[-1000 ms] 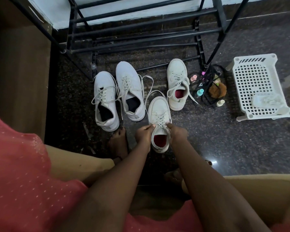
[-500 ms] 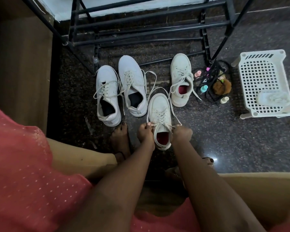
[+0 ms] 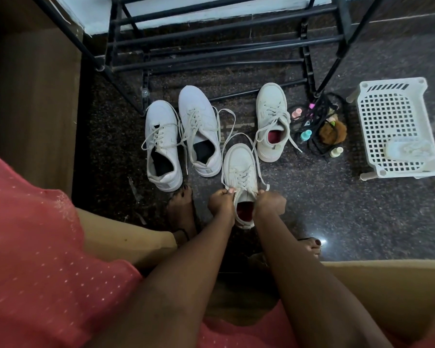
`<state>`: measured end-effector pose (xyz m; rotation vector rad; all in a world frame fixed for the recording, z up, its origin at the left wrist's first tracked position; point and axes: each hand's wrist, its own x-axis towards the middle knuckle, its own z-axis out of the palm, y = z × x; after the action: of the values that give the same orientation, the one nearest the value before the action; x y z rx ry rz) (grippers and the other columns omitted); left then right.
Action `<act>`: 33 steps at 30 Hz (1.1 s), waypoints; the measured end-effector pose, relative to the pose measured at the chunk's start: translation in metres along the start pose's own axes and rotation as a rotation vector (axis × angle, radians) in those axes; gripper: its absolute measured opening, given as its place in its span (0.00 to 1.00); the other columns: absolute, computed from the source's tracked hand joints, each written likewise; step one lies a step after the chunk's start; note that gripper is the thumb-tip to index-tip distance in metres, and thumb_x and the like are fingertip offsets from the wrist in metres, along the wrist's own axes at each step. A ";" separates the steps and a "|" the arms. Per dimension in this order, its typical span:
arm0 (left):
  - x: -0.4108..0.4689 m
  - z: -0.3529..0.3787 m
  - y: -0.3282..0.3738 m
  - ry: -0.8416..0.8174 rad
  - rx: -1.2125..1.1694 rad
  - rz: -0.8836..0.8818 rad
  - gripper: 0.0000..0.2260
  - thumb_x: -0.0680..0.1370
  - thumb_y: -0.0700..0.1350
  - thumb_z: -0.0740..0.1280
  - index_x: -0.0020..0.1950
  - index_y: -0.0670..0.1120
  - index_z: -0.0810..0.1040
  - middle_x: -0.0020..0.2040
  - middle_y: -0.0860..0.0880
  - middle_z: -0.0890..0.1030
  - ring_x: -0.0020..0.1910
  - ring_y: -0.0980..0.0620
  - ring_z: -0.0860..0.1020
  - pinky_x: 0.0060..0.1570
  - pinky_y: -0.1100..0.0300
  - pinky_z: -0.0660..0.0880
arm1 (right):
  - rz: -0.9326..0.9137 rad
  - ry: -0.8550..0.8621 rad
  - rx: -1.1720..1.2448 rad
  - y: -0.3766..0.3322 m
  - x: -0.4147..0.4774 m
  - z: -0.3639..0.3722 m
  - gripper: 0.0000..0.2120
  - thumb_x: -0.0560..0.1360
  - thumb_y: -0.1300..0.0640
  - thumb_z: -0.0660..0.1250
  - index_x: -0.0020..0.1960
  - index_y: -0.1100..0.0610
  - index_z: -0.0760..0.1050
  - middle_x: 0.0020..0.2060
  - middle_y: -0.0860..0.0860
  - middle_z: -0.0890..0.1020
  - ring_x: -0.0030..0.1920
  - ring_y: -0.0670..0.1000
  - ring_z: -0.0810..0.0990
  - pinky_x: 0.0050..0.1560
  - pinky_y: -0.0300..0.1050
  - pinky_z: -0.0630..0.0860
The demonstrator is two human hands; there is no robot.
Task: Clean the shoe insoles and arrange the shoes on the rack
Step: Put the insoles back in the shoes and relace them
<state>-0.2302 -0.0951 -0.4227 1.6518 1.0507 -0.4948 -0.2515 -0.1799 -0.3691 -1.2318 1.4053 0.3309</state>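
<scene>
**Both hands on the laces of the near sneaker**

Head camera, looking straight down. At centre, the near sneaker [image 3: 240, 167], off-white, sits flat on the dark speckled floor [image 3: 349, 217] with its toe pointing away from the person. Its red insole [image 3: 244, 210] shows in the opening between the two wrists.

The left hand [image 3: 221, 202] is curled tight at the left side of the shoe's mouth, its fingertips pinching the laces [image 3: 241, 177] at the top eyelets. The right hand [image 3: 269, 203] is a closed fist at the right side of the mouth, and a lace end pokes out above its knuckles. Loose loops of lace trail off beyond the toe.

Just beyond and to the right of the near sneaker is its mate [image 3: 271, 121], also with a red lining and untied. Beyond and to the left stand two white sneakers with black insides, one [image 3: 201, 126] close by and the other [image 3: 162, 144] further left.

The black metal shoe rack [image 3: 211, 43] stands further off past all four, its bars bare.

Well to the right of the near sneaker is a white plastic basket [image 3: 392, 116] with a pale cloth [image 3: 409, 149] lying in it. Between that and the mate are small bottles [image 3: 305, 135] and a brown fuzzy thing [image 3: 333, 133], which I can't identify.

A bare foot [image 3: 181, 212] rests just left of the near sneaker. Toes of the other foot [image 3: 310, 247] show to its near right.
</scene>
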 end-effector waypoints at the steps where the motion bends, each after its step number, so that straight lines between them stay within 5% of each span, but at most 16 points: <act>1: -0.001 -0.001 0.000 -0.003 0.015 0.012 0.04 0.73 0.40 0.71 0.38 0.43 0.80 0.37 0.45 0.79 0.38 0.50 0.74 0.42 0.57 0.74 | -0.004 -0.004 0.009 0.002 0.002 0.001 0.16 0.80 0.61 0.55 0.65 0.67 0.71 0.61 0.61 0.76 0.60 0.60 0.76 0.43 0.41 0.71; 6: -0.005 -0.007 0.002 -0.160 0.047 0.105 0.05 0.76 0.42 0.68 0.48 0.42 0.80 0.44 0.46 0.82 0.43 0.49 0.77 0.49 0.54 0.76 | -0.099 0.181 0.000 0.002 0.005 0.008 0.05 0.76 0.61 0.64 0.46 0.61 0.79 0.42 0.54 0.78 0.42 0.53 0.74 0.39 0.40 0.72; 10: -0.015 -0.015 0.013 -0.312 0.095 0.249 0.04 0.78 0.42 0.65 0.47 0.44 0.78 0.41 0.50 0.80 0.41 0.54 0.76 0.44 0.61 0.73 | -0.308 0.022 0.018 0.004 -0.006 0.005 0.08 0.71 0.62 0.67 0.34 0.58 0.73 0.32 0.54 0.75 0.36 0.51 0.71 0.40 0.47 0.68; 18: -0.040 -0.025 0.051 -0.311 0.149 0.452 0.05 0.77 0.41 0.66 0.43 0.42 0.80 0.39 0.45 0.82 0.43 0.46 0.80 0.53 0.48 0.76 | -0.528 -0.212 -0.026 -0.028 -0.041 -0.009 0.10 0.74 0.61 0.67 0.34 0.56 0.78 0.31 0.51 0.80 0.35 0.49 0.76 0.41 0.47 0.72; 22: -0.071 -0.040 0.084 -0.313 0.159 0.599 0.07 0.77 0.38 0.65 0.48 0.36 0.81 0.38 0.46 0.81 0.35 0.56 0.77 0.40 0.61 0.73 | -0.680 -0.223 -0.125 -0.054 -0.060 -0.020 0.09 0.74 0.61 0.68 0.36 0.61 0.79 0.29 0.53 0.78 0.31 0.49 0.71 0.37 0.46 0.67; 25: -0.087 -0.048 0.105 -0.289 0.193 0.651 0.08 0.77 0.39 0.66 0.50 0.35 0.81 0.44 0.40 0.83 0.37 0.52 0.78 0.38 0.63 0.72 | -0.786 -0.242 -0.235 -0.073 -0.078 -0.029 0.08 0.74 0.61 0.68 0.36 0.58 0.80 0.26 0.50 0.74 0.29 0.46 0.67 0.34 0.43 0.64; 30: -0.114 -0.055 0.140 -0.329 0.359 0.769 0.10 0.77 0.44 0.67 0.52 0.39 0.83 0.44 0.40 0.84 0.40 0.49 0.80 0.35 0.63 0.70 | -0.946 -0.191 -0.378 -0.112 -0.106 -0.045 0.11 0.73 0.60 0.69 0.41 0.69 0.79 0.33 0.63 0.80 0.31 0.51 0.74 0.35 0.43 0.66; 33: -0.133 -0.062 0.166 -0.405 0.489 0.875 0.11 0.77 0.45 0.67 0.49 0.37 0.83 0.37 0.42 0.82 0.32 0.61 0.78 0.32 0.68 0.67 | -1.003 -0.206 -0.404 -0.138 -0.121 -0.057 0.10 0.73 0.60 0.69 0.39 0.68 0.79 0.33 0.63 0.81 0.28 0.47 0.70 0.34 0.44 0.66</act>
<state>-0.1730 -0.0976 -0.2085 2.1142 -0.1518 -0.4718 -0.2014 -0.2233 -0.1888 -1.9990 0.4245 0.0243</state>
